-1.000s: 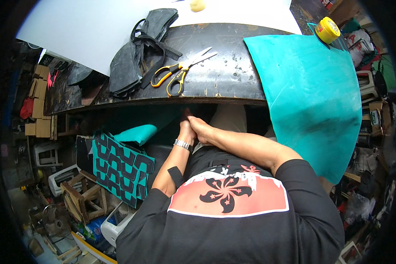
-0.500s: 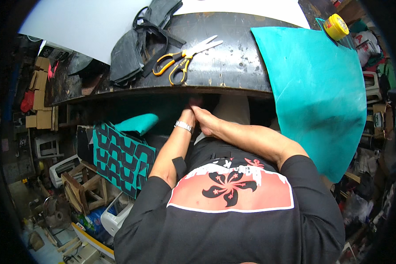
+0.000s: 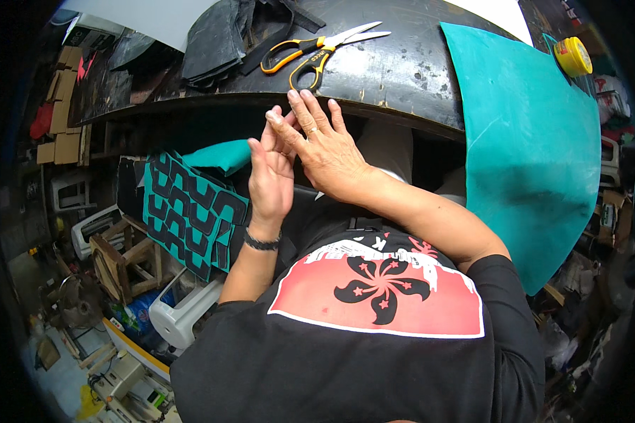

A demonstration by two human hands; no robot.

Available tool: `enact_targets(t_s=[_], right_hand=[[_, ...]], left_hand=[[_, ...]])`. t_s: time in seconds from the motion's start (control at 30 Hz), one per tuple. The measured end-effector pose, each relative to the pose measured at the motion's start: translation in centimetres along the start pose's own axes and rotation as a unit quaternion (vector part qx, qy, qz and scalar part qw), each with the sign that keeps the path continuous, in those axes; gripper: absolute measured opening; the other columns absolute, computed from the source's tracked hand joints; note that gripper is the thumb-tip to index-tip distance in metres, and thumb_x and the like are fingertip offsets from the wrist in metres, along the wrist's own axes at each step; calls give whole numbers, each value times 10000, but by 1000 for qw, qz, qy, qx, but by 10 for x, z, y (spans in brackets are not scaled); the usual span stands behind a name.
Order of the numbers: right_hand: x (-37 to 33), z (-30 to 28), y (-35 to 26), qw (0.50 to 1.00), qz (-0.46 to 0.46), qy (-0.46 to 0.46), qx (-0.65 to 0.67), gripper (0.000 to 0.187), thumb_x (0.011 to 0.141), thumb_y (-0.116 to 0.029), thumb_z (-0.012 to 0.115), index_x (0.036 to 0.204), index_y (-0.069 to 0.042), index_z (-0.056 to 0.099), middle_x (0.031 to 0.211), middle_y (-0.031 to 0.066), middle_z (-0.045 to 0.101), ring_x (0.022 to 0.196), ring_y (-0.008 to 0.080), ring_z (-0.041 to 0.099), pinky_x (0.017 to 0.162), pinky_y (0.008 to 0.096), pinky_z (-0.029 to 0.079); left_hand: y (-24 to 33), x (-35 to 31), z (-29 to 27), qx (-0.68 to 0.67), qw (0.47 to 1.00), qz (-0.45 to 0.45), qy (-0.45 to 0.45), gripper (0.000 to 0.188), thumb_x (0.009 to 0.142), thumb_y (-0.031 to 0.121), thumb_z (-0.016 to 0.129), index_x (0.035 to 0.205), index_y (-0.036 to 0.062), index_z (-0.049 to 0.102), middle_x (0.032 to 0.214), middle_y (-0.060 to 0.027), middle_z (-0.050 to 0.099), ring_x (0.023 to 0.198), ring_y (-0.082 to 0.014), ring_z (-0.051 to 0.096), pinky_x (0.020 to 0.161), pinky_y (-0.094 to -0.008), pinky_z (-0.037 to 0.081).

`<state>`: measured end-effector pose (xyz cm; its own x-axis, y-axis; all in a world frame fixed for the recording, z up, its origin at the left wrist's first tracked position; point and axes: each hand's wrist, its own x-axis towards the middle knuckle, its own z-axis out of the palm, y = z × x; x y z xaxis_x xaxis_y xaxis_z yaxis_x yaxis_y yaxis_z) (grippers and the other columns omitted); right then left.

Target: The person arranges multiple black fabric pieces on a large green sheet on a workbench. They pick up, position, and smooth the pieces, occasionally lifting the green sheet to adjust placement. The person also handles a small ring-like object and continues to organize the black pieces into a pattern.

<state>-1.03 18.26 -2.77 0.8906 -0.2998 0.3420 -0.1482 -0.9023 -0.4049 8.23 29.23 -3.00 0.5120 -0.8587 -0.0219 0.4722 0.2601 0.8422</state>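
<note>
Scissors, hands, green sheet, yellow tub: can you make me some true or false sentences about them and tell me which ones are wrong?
1. The scissors lie on the dark table. True.
2. The blades of the scissors are shut tight. False: the blades are spread a little apart.
3. The left hand shows its palm and the right hand shows its back. True.
4. The hands are holding the scissors up. False: the scissors lie on the table, and nothing shows in the hands.
5. The green sheet hangs over the table's front edge. True.
6. The yellow tub is on the left side of the picture. False: it is on the right.
</note>
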Motion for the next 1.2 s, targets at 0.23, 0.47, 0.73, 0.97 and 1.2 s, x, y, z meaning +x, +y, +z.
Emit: enact_targets(t_s=[0.23,0.47,0.73,0.97,1.2], right_hand=[[-2,23,-17,997,19,11,-77,704,894,-227,517,1551,-107,294,1631,234,77,1489,435,150,1155,641,125],[-13,20,-34,984,-49,-147,-90,708,867,-208,537,1502,28,329,1612,251,148,1472,414,219,1161,617,165],[-15,38,6,940,125,-232,218,835,854,-417,691,1479,1,329,1554,322,231,1450,487,211,1093,674,257],[-1,84,7,457,257,89,847,739,1004,-605,367,1484,-43,361,1537,154,330,1439,226,269,1165,322,235],[-13,66,-10,496,455,9,740,879,950,-740,317,1401,1,462,1429,191,483,1317,257,444,1083,385,363]], left_hand=[[-10,6,33,173,975,63,121,524,1077,184,372,1536,0,198,1537,-197,329,1410,-258,367,1159,-366,308],[-19,11,-8,-68,981,-73,167,540,1087,392,281,1455,3,352,1392,-265,494,1250,-372,548,1044,-476,478],[-25,25,-38,69,977,-68,192,881,983,683,305,1578,60,119,1626,-227,114,1511,-355,94,1207,-488,128],[-57,19,9,492,834,214,-128,562,1063,372,257,1346,-5,562,1509,-164,437,1480,-342,253,1200,-443,155],[-92,39,-47,455,879,139,6,476,1063,346,347,1294,-16,553,1300,-159,584,1201,-281,548,1057,-383,396]])
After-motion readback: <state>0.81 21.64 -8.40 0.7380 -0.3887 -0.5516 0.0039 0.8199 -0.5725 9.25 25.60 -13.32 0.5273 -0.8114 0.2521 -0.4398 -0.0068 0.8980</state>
